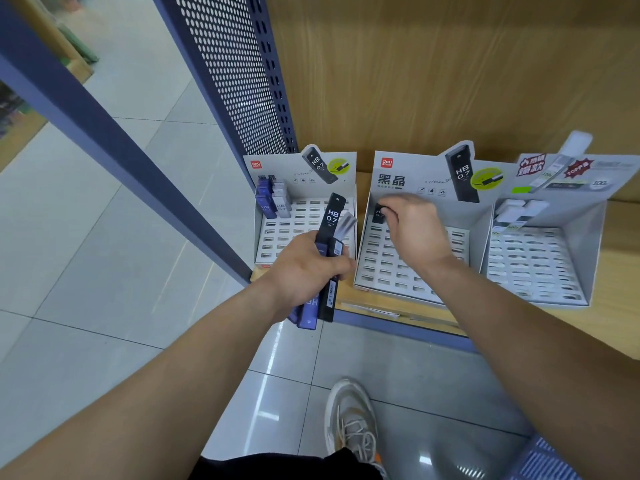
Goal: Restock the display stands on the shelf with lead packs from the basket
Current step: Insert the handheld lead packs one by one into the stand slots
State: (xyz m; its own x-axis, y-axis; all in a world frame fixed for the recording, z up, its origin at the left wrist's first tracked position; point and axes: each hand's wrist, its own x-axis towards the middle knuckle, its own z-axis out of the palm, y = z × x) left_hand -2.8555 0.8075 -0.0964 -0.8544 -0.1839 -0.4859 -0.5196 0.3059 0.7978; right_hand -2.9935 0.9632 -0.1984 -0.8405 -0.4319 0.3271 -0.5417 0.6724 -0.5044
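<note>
So, head view: shelf [616,244] at 1 o'clock, bearing left stand [304,209], middle stand [381,271] and right stand [536,258].
Left hand [304,268]: my fingers curl round a bundle [330,216] of packs, at 6 o'clock of the left stand.
Right hand [414,226]: my fingertips pinch a black pack [378,213] at 11 o'clock in the middle stand.
Stocked packs [273,199]: 11 o'clock in the left stand.

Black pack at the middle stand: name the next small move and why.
Probably press the black pack fully into its back-left slot and let go. The right hand pinches it at the middle stand's far corner, the other slots look empty, and the left hand grips more packs.
</note>
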